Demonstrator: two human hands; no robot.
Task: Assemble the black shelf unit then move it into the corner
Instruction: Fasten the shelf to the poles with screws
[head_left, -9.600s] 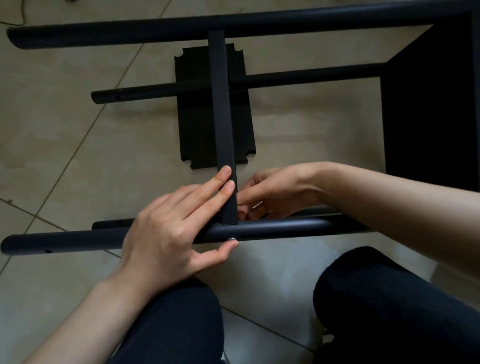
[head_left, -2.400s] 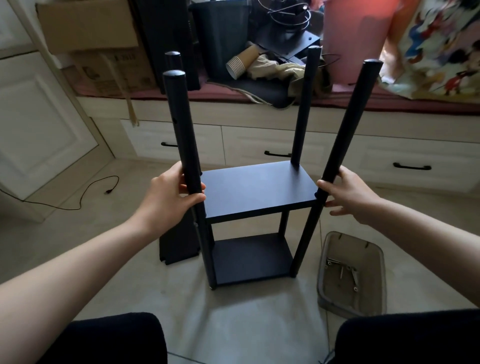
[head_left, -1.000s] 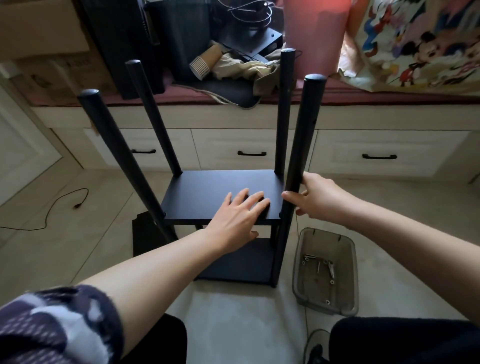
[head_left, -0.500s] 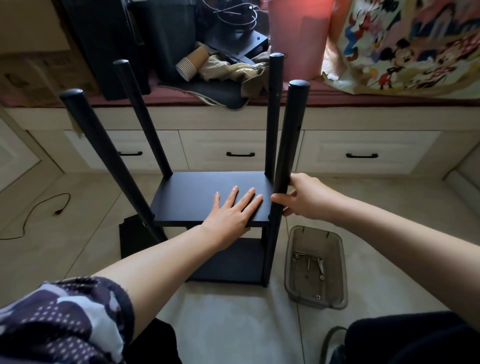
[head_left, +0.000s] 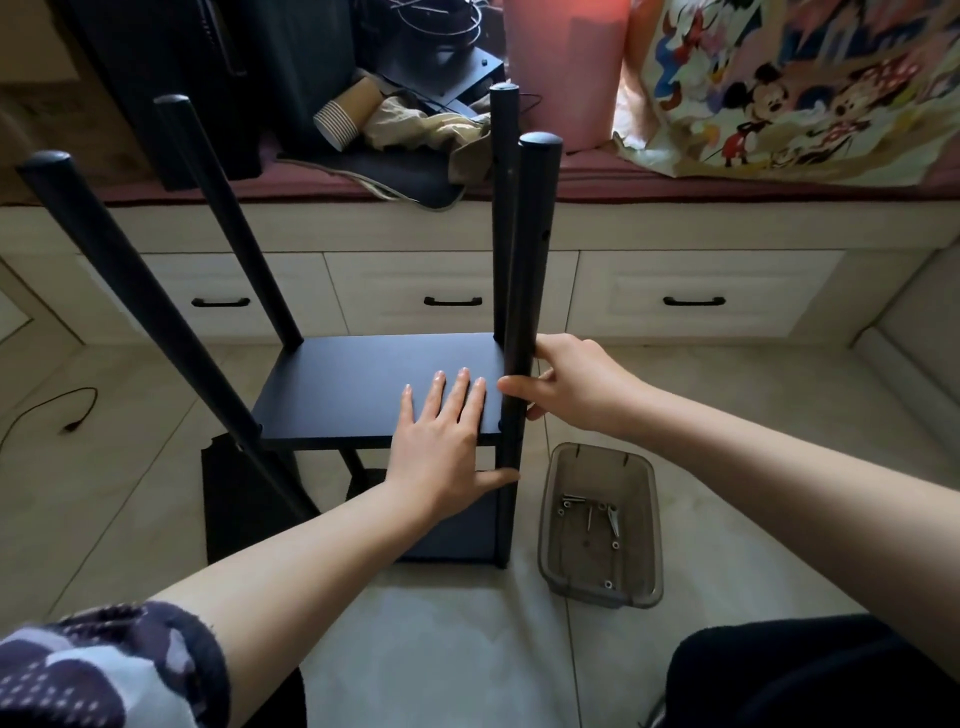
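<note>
The black shelf unit (head_left: 343, 384) stands upright on the tiled floor, with several round posts rising above its middle board and a lower board beneath. My left hand (head_left: 441, 441) lies flat on the middle board's near right corner, fingers straight, thumb against the near right post. My right hand (head_left: 571, 387) grips that near right post (head_left: 530, 260) just above the board. A loose black panel (head_left: 234, 514) lies on the floor under the unit's left side.
A grey plastic bin (head_left: 602, 525) with screws sits on the floor right of the unit. Behind stands a white drawer bench (head_left: 675, 291) piled with a black box, paper cups (head_left: 343, 117), cloth and a cartoon bag. A black cable (head_left: 62, 421) lies at left.
The unit went from lying on its side to standing upright. My left hand left the near left post and now lies flat on the middle board; my right hand stays on the near right post.
</note>
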